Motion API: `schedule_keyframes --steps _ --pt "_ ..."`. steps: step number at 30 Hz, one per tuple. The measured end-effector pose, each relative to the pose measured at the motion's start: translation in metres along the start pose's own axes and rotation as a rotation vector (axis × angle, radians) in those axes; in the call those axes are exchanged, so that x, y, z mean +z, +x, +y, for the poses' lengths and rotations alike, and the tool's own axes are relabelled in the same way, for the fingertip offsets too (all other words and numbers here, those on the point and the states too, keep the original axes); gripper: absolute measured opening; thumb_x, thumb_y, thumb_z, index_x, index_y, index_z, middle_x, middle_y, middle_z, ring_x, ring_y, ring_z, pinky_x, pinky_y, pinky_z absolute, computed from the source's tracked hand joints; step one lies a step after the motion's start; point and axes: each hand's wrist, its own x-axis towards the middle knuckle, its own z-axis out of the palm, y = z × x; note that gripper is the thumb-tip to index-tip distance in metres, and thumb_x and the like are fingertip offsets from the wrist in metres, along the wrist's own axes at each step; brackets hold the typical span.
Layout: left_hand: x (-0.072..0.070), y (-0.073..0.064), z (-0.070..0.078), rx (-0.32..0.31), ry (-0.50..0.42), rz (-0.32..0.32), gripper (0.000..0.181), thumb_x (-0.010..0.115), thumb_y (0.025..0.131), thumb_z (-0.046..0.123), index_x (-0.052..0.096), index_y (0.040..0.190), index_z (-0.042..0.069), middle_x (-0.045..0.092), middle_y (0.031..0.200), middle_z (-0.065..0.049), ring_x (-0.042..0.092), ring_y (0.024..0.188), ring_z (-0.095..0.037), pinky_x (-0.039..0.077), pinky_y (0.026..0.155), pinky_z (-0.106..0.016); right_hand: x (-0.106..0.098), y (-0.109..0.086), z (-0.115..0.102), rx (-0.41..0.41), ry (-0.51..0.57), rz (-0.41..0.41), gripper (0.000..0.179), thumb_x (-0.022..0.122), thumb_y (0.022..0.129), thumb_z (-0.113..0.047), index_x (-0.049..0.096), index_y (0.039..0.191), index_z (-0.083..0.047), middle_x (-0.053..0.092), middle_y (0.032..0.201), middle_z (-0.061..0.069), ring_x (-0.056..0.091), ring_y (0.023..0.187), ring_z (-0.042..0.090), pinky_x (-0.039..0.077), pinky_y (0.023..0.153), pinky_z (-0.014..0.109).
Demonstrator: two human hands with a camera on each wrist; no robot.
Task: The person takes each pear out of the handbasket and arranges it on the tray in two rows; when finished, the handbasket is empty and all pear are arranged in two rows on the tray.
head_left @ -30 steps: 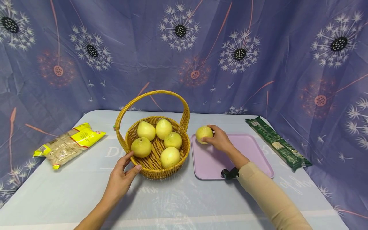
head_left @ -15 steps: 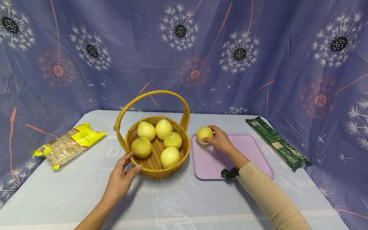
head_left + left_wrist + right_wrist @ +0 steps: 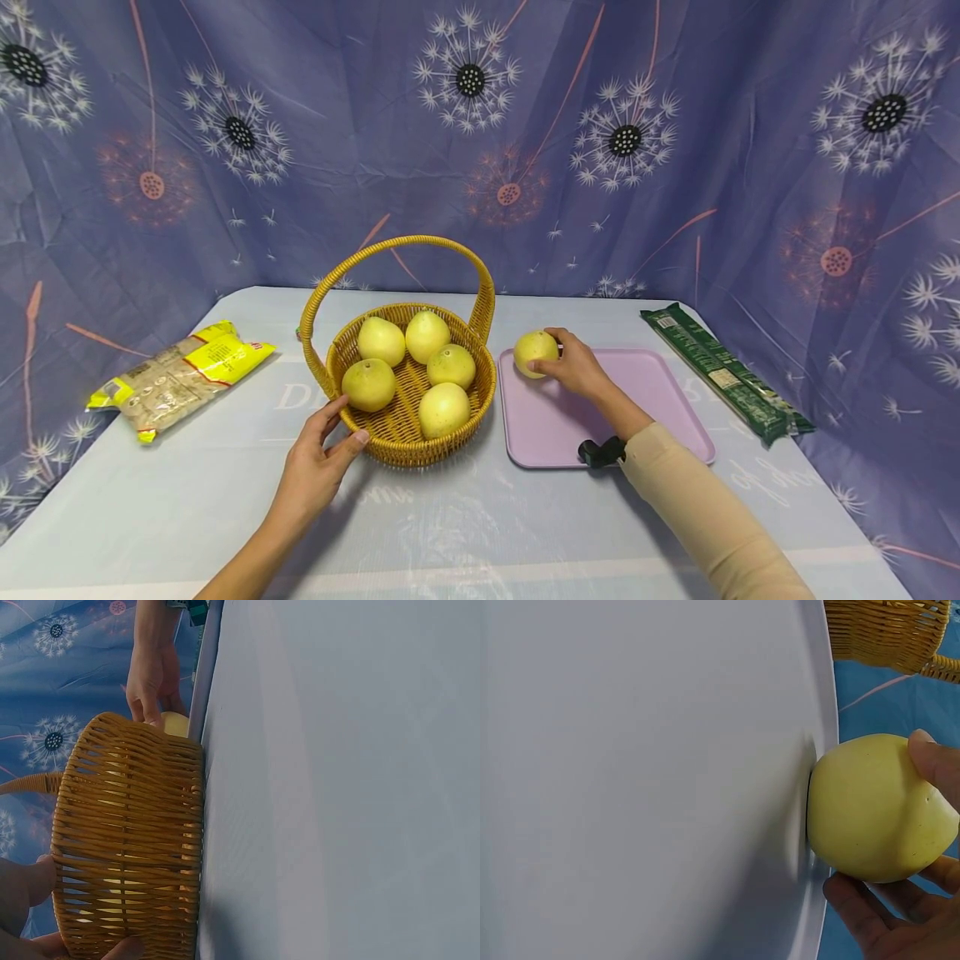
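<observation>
My right hand (image 3: 576, 365) grips a yellow-green pomelo (image 3: 534, 353) at the back left corner of a lilac tray (image 3: 600, 417). In the right wrist view, thumb and fingers lie around the pomelo (image 3: 881, 810), whose base is right at the tray's surface near its rim. A golden wicker basket (image 3: 408, 452) with a tall arched handle (image 3: 405, 242) stands left of the tray. Several pomelos (image 3: 444, 410) sit inside it. My left hand (image 3: 313, 462) holds the basket's near left rim. The left wrist view shows its thumb and fingertips against the woven wall (image 3: 127, 840).
A yellow and clear bag (image 3: 180, 379) of dry, pale food lies at the left of the table. Long green packets (image 3: 720, 371) lie right of the tray. A patterned blue curtain (image 3: 360, 150) hangs behind the table. A black strap (image 3: 600, 452) is on my right wrist.
My right hand and the pomelo have shifted very slightly right and toward me over the tray. The left hand and the basket have stayed in place.
</observation>
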Motion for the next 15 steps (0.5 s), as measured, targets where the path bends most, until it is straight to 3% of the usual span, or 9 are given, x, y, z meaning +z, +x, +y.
schedule_keyframes --steps 5,15 --pt "0.0 0.0 0.0 0.0 -0.002 -0.003 0.062 0.061 0.092 0.027 0.033 0.145 0.011 0.027 0.153 -0.016 0.037 0.137 -0.035 0.052 0.09 -0.015 -0.001 -0.001 0.0 0.005 0.007 -0.002 0.081 0.074 0.08 -0.036 0.035 0.144 -0.005 0.043 0.144 0.018 0.05 0.122 0.035 0.047 0.1 0.048" --pt "-0.001 0.0 0.0 -0.015 -0.022 -0.005 0.062 0.061 0.092 0.026 0.033 0.145 0.011 0.027 0.153 -0.019 0.047 0.129 -0.037 0.054 0.089 -0.018 -0.013 -0.004 -0.007 0.015 0.067 0.021 0.08 0.074 0.08 -0.038 0.034 0.145 -0.012 0.043 0.145 0.015 0.045 0.13 0.035 0.043 0.107 0.05"
